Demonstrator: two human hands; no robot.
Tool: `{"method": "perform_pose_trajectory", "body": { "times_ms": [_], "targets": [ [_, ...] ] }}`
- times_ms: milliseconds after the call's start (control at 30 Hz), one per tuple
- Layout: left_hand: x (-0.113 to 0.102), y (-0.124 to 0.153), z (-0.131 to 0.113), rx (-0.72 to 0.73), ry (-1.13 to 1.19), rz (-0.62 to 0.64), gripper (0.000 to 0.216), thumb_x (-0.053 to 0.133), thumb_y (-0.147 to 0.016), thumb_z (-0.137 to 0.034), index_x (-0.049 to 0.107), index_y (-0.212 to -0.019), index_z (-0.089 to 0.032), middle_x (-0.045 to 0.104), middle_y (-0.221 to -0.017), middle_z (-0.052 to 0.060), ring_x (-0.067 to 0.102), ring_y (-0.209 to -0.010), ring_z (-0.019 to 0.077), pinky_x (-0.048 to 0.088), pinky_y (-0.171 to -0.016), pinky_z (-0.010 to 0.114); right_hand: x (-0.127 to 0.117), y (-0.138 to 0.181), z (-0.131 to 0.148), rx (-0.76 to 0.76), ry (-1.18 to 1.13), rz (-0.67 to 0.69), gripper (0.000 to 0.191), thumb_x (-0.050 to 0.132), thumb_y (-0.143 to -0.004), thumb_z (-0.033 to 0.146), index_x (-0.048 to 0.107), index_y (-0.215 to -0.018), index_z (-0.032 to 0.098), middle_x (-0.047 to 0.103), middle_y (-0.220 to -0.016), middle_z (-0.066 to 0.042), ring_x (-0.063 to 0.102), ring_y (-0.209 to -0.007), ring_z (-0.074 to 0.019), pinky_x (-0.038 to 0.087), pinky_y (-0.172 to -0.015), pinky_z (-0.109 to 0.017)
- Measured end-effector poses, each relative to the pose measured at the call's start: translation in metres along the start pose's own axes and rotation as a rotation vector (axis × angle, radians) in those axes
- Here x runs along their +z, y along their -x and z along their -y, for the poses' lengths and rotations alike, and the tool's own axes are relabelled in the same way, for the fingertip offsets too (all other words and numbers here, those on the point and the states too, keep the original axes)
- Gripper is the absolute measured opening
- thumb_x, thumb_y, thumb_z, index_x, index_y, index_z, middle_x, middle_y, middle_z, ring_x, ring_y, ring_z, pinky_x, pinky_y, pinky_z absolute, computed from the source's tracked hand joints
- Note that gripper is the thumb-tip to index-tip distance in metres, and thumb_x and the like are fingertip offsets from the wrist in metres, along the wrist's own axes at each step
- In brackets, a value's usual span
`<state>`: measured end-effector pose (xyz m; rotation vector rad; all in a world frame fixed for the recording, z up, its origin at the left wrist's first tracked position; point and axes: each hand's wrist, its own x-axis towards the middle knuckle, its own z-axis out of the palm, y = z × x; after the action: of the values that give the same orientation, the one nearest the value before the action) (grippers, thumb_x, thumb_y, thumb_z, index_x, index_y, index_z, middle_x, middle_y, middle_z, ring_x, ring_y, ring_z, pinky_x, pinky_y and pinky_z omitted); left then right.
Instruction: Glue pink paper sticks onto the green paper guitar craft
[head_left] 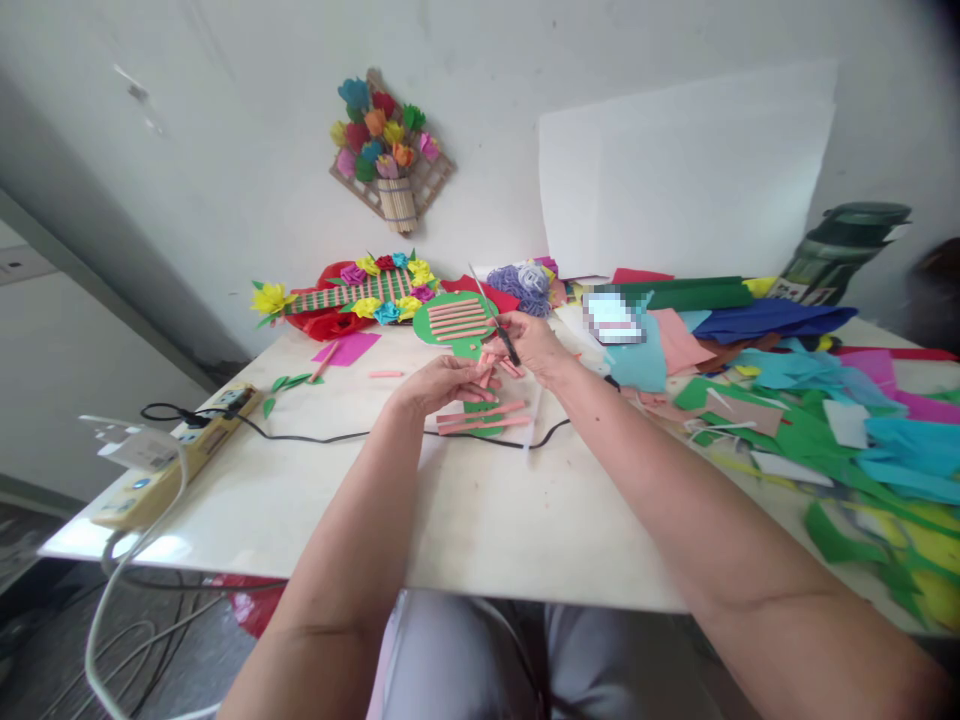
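My right hand (531, 345) is closed on scissors (508, 347) with dark handles, the blades pointing up and away. My left hand (442, 383) is closed at the fingertips around short pink paper sticks (486, 378). Both hands are close together over a green paper shape (429, 322) with a rounded top. Several pink sticks (457, 320) lie side by side across that top. Nearer me, two longer pink strips (484, 419) lie across its lower part. My fingers hide the middle of the shape.
A paper-flower guitar (352, 293) lies at the back left. The yellow power strip (180, 455) sits at the left edge, and a black cable (322, 439) crosses the table. Coloured paper scraps (810, 430) cover the right side. A dark green bottle (844, 255) leans at the back right.
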<state>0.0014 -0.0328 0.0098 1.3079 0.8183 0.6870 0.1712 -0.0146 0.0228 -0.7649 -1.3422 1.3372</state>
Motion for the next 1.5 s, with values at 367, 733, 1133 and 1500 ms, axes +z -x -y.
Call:
{"method": "perform_pose_trajectory", "body": {
  "times_ms": [367,733,1133,1500],
  "targets": [
    [0.004,-0.002,0.000,0.002,-0.038,-0.103,0.030,0.070,-0.068,-0.036,0.068,-0.079,-0.008,0.070,-0.077,0.009,0.066,-0.066,0.0117,0.053,-0.063,0.016,-0.002,-0.001,-0.002,-0.002,0.024,-0.013,0.039,0.077,-0.051,0.021,0.060,-0.086,0.017,0.057,-0.050,0.006,0.051,-0.040,-0.0094,0.046,-0.041,-0.022],
    [0.007,-0.007,0.007,0.045,-0.010,-0.073,0.029,0.071,-0.068,-0.031,0.067,-0.085,-0.008,0.069,-0.078,0.010,0.066,-0.068,0.0139,0.053,-0.061,0.018,-0.002,0.001,-0.001,-0.043,0.126,-0.011,0.043,0.079,-0.050,0.023,0.063,-0.089,0.017,0.056,-0.051,0.005,0.049,-0.041,-0.0098,0.039,-0.037,-0.022],
    [-0.001,-0.007,0.005,0.070,-0.022,-0.151,0.028,0.072,-0.066,-0.032,0.067,-0.079,-0.008,0.070,-0.080,0.009,0.065,-0.064,0.0123,0.051,-0.057,0.018,-0.023,0.002,0.010,-0.034,0.210,0.076,0.045,0.075,-0.056,0.036,0.061,-0.093,0.015,0.056,-0.061,0.004,0.046,-0.044,-0.0050,0.036,-0.040,-0.018],
    [-0.010,-0.001,0.003,0.113,-0.063,-0.217,0.032,0.075,-0.060,-0.037,0.066,-0.074,-0.009,0.069,-0.075,0.007,0.066,-0.067,0.0150,0.051,-0.059,0.021,-0.047,0.000,0.014,-0.048,0.579,0.346,0.048,0.073,-0.056,0.034,0.062,-0.098,0.013,0.066,-0.084,-0.005,0.060,-0.077,-0.0156,0.048,-0.072,-0.029]
  ]
}}
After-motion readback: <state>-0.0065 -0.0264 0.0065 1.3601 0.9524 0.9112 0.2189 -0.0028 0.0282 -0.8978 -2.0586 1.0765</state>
